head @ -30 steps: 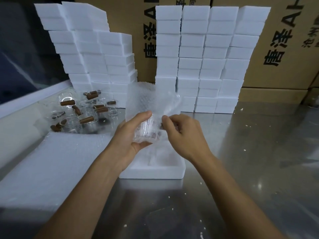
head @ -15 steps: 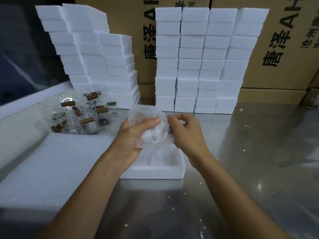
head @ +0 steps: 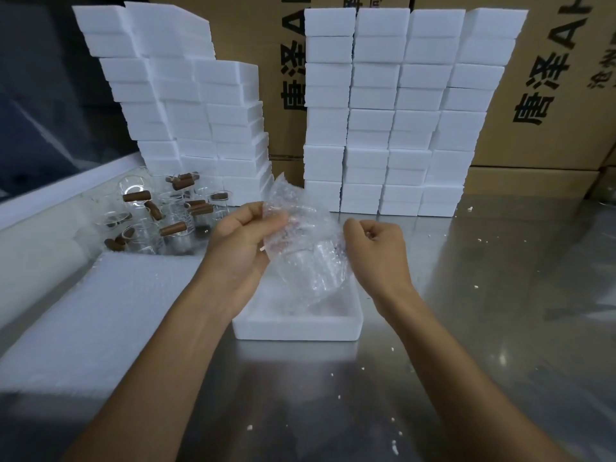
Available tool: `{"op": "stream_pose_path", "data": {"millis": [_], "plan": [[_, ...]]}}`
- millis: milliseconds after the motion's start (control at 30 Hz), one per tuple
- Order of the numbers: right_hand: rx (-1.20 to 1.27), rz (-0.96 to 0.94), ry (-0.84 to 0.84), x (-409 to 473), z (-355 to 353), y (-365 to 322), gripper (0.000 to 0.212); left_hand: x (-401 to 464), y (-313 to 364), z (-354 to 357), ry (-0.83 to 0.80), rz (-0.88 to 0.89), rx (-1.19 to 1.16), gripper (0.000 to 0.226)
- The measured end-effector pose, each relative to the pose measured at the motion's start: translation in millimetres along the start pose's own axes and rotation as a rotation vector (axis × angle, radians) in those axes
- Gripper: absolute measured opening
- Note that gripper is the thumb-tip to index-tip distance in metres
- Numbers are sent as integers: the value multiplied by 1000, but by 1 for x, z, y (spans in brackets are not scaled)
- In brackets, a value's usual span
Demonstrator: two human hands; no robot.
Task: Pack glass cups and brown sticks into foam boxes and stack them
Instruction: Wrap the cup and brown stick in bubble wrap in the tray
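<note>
A glass cup wrapped in clear bubble wrap (head: pixel 305 248) hangs just above an open white foam box (head: pixel 296 325) on the steel table. My left hand (head: pixel 241 243) pinches the wrap's upper left edge. My right hand (head: pixel 376 245) has curled fingers gripping the wrap's right side. At the left rear stands a cluster of bare glass cups (head: pixel 146 221), with brown sticks (head: pixel 136 196) lying in and across them.
Two tall stacks of white foam boxes (head: pixel 393 111) (head: pixel 186 111) rise at the back before cardboard cartons (head: pixel 550 78). A bubble wrap sheet pile (head: pixel 100 311) lies at the left. Foam crumbs dot the steel table (head: pixel 500 295).
The bubble wrap sheet that stood up loosely has been folded round the cup. The bundle has tilted and sunk toward the foam box, and my right hand has drawn off to the right.
</note>
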State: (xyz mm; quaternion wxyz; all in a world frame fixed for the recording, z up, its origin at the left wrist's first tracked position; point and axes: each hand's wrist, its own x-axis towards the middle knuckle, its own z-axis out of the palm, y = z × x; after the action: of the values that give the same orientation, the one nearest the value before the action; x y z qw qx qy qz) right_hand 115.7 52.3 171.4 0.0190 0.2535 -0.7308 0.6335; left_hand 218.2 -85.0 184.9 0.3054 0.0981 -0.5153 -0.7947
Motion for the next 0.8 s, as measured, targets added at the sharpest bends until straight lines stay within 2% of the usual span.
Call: {"op": "stream_pose_path", "data": {"millis": [67,133,200,267,367,467,533,633,733,800], "plan": [[-15,-34,52,0,0,0,51,0,-2,1,122,90,75,25],[-32,-72,107,1,-1,0,49,1,-5,2,300,247,201,35],[-52,-107,160,1,-2,0,48,-1,-9,3,388,419,331,46],[-69,-129,195,1,-3,0,49,-5,-11,8,318,512,469,43],[-65,-146,222,0,-2,-1,48,-13,-18,17,114,600,677,34],[-44,-181,273,0,-2,-3,50,-19,-22,25,38,529,651,19],[-40,-207,308,1,-3,-4,50,-26,-25,30,-47,477,666,31],[-48,-217,355,2,-5,-4,52,-33,-31,36,-140,528,853,54],[-44,-221,368,3,-8,-3,53,-31,-32,37,-135,603,889,58],[-29,-244,368,3,-8,-3,52,-29,-30,36,-138,566,877,56]]}}
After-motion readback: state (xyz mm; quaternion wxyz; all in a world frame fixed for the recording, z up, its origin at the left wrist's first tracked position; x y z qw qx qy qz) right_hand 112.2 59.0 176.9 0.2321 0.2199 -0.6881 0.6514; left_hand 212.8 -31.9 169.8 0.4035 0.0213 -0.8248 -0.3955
